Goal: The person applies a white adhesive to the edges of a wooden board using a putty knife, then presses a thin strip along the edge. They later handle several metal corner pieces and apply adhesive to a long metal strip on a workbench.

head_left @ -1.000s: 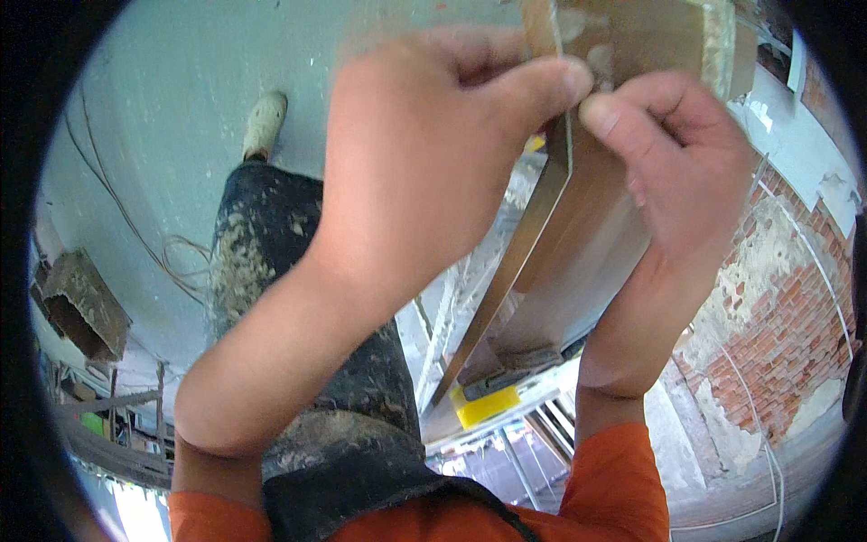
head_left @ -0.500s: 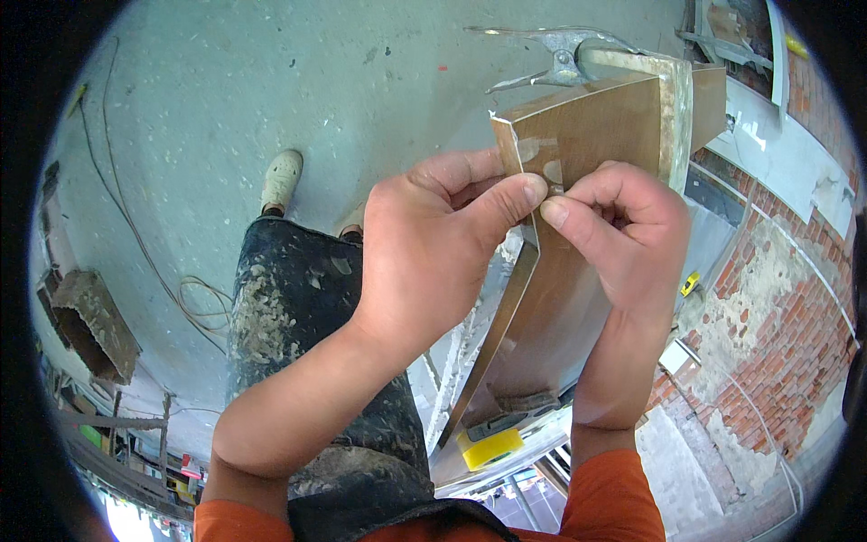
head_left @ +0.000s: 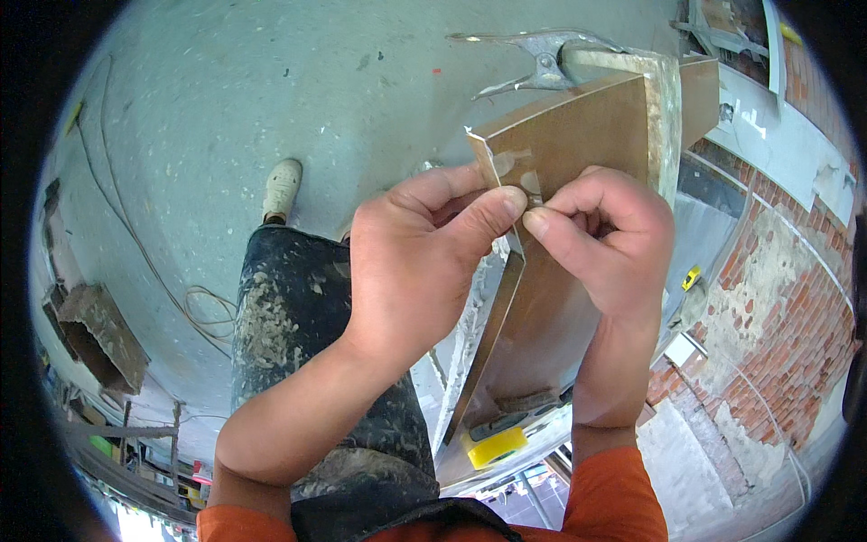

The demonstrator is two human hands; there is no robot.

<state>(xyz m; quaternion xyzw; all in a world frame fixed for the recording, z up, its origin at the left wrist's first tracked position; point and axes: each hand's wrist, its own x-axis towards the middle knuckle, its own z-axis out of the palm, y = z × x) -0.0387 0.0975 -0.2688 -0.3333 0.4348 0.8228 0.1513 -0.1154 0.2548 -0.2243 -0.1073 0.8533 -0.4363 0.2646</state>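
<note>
A brown board (head_left: 587,117) with a pale cut edge stands in front of me. My left hand (head_left: 411,257) is closed over its left edge, the thumb on the face side and the other fingers partly hidden behind. Close to that thumb, my right hand (head_left: 614,239) is in a pinch against the board's face; what lies between its fingertips is too small to make out. Just above the fingertips, shiny clear patches that look like tape (head_left: 531,183) stick to the board. A metal spring clamp (head_left: 546,65) grips a pale, worn strip (head_left: 666,117) at the board's far end.
A yellow tape roll (head_left: 497,448) and a dark tool with a handle (head_left: 498,425) lie on the lower part of the work. A crusted box (head_left: 101,336) and a cable (head_left: 135,230) are on the floor at left. A brick wall (head_left: 777,352) rises at right.
The board, clamp and both hands appear slightly farther left in the view. The left thumb and right fingertips keep their places at the board's edge, with a little more of the clear patches showing.
</note>
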